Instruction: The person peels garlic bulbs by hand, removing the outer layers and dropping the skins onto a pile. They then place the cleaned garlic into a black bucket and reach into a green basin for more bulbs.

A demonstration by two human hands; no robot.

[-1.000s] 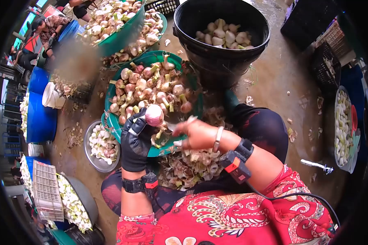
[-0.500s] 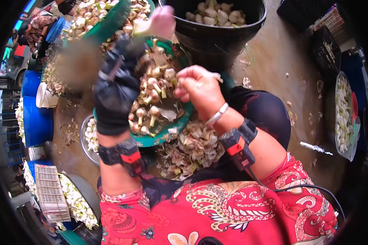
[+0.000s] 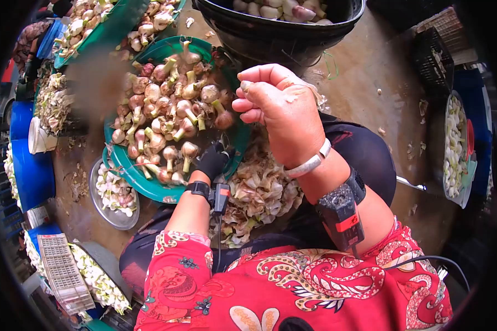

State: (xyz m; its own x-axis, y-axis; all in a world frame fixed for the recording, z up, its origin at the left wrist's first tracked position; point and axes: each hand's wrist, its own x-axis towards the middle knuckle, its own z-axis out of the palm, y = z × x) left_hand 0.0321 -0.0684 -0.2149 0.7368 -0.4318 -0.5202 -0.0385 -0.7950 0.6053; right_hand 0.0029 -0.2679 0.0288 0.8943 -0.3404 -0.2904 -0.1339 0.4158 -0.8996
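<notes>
My left hand [image 3: 212, 161], in a black glove, reaches low into the right front of a green basin [image 3: 165, 194] full of unpeeled garlic bulbs [image 3: 185, 110]. Its fingers point down and are partly hidden, so its grip is unclear. My right hand [image 3: 284, 105], bare with a silver bracelet, hangs in the air right of the basin. Its fingers are curled with the thumb near the index finger, and nothing shows between them. Below it lies a heap of dry garlic skins [image 3: 259, 193].
A black bucket [image 3: 281, 41] of garlic bulbs stands at the top. Left of the basin sits a metal bowl [image 3: 132, 218] of white garlic. Blue tubs [image 3: 33, 171] line the far left, and an oval tray [image 3: 455, 149] of garlic is at right.
My left hand has come down from above the basin to its front right. The blurred pink bulb near the bucket is gone from the air. My right hand has risen slightly, fingers still curled.
</notes>
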